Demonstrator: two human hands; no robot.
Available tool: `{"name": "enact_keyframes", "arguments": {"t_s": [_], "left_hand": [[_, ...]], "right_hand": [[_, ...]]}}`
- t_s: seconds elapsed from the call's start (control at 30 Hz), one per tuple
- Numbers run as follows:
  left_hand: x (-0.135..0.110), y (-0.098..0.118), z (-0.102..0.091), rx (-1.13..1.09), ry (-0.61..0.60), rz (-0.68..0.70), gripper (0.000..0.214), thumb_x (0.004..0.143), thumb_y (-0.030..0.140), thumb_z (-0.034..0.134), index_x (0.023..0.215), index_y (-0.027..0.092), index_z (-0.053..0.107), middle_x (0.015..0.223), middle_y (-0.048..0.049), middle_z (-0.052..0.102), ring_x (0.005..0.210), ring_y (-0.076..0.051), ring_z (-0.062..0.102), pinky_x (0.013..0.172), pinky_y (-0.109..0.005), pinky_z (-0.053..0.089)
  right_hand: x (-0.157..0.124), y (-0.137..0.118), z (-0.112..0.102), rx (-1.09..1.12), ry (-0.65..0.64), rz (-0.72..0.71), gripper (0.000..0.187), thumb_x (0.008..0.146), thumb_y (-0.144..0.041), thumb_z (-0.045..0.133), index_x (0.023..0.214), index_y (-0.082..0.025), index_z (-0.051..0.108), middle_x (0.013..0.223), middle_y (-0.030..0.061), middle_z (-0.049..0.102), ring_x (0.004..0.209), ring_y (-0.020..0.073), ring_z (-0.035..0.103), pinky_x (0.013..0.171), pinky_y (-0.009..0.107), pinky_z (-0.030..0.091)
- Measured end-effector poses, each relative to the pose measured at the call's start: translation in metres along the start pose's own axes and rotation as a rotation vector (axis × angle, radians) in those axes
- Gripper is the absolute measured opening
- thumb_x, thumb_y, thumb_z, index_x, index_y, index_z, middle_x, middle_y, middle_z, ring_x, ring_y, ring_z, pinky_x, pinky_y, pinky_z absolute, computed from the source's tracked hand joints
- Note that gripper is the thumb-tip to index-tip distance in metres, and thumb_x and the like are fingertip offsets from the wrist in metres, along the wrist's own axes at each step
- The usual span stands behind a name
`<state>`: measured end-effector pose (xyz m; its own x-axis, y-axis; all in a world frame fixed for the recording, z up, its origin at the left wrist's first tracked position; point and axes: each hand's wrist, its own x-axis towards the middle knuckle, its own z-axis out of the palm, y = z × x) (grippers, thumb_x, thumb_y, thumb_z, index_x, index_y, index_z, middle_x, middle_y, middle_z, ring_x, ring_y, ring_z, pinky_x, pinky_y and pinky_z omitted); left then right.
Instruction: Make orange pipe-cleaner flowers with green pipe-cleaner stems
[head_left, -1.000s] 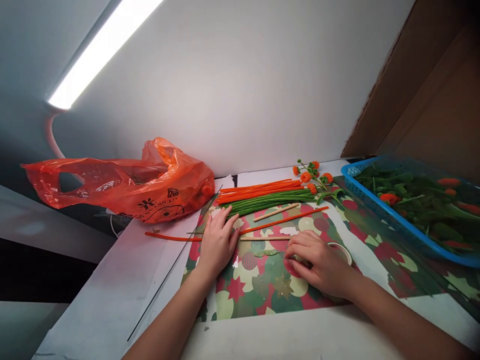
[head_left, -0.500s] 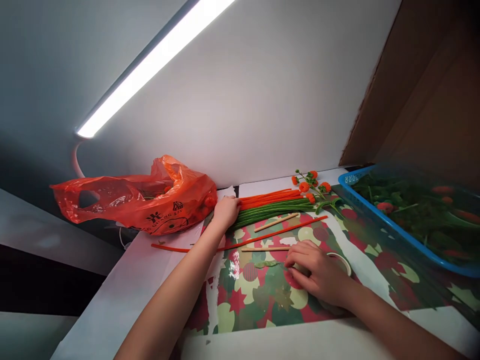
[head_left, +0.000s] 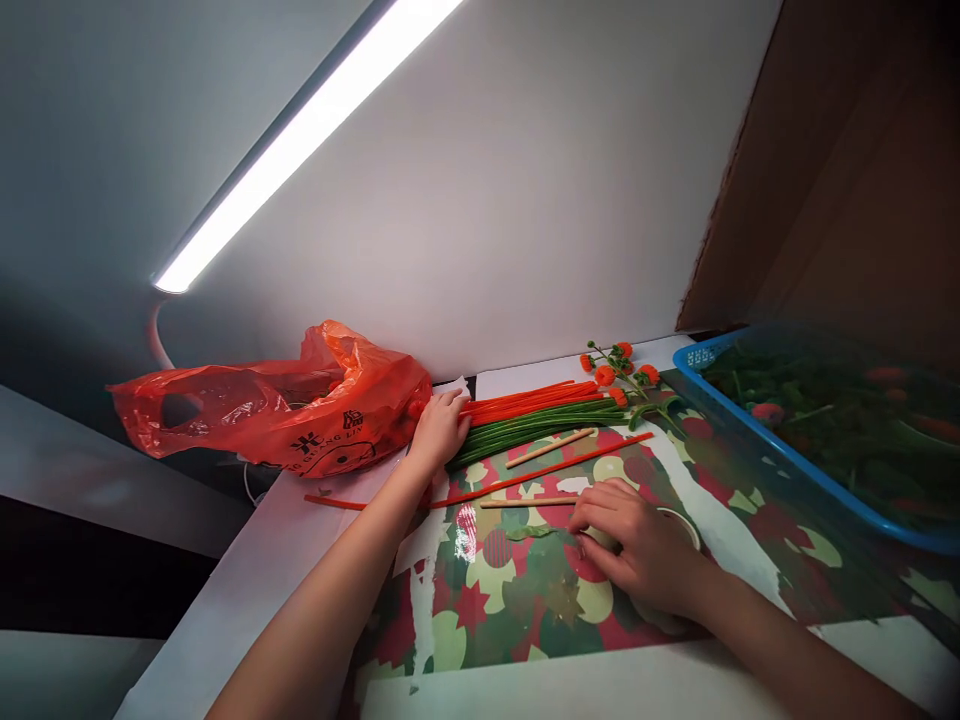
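My left hand (head_left: 439, 428) reaches to the back of the table and rests at the left ends of the orange pipe cleaners (head_left: 536, 397), with the green pipe cleaners (head_left: 540, 424) just in front; its fingers curl over the ends, and I cannot see whether they grip one. My right hand (head_left: 637, 545) lies on the patterned sheet (head_left: 517, 590), fingers closed over a roll of tape (head_left: 684, 522). A single orange pipe cleaner (head_left: 551, 468) and two wooden sticks (head_left: 551, 446) lie between the hands.
An orange plastic bag (head_left: 277, 405) sits at the back left. Small orange flowers on green stems (head_left: 622, 375) lie behind the bundles. A blue basket (head_left: 787, 450) of green and orange pieces stands at the right. A lamp bar (head_left: 300, 130) hangs overhead.
My left hand has moved from the sheet's left edge back to the ends of the pipe cleaner bundles. My right hand has stayed on the tape roll.
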<state>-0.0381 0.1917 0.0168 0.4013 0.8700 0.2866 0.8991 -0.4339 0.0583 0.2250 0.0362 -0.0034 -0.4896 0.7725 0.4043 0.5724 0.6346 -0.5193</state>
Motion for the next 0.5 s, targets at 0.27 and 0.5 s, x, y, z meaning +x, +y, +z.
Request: {"name": "enact_keyframes", "arguments": {"t_s": [0.27,0.5], "left_hand": [[-0.063,0.012,-0.036,-0.097,-0.226,0.318,0.011,0.074,0.033,0.065,0.069,0.023,0.064,0.071,0.0000,0.064,0.076,-0.019,0.059,0.075,-0.032,0.043],[-0.081,0.011,-0.030,-0.096,-0.108,0.246,0.014,0.085,0.017,0.048,0.074,0.020,0.057,0.072,-0.0024,0.063,0.067,-0.018,0.058,0.060,-0.028,0.044]], "right_hand": [[0.001,-0.002,-0.003,-0.023,0.003,0.009,0.016,0.081,-0.008,0.049,0.080,-0.020,0.059,0.079,0.0036,0.065,0.077,0.0192,0.057,0.075,0.035,0.042],[0.000,0.002,-0.002,-0.016,-0.005,0.008,0.015,0.082,-0.009,0.048,0.081,-0.019,0.059,0.079,0.0035,0.063,0.076,0.0187,0.055,0.076,0.036,0.042]]}}
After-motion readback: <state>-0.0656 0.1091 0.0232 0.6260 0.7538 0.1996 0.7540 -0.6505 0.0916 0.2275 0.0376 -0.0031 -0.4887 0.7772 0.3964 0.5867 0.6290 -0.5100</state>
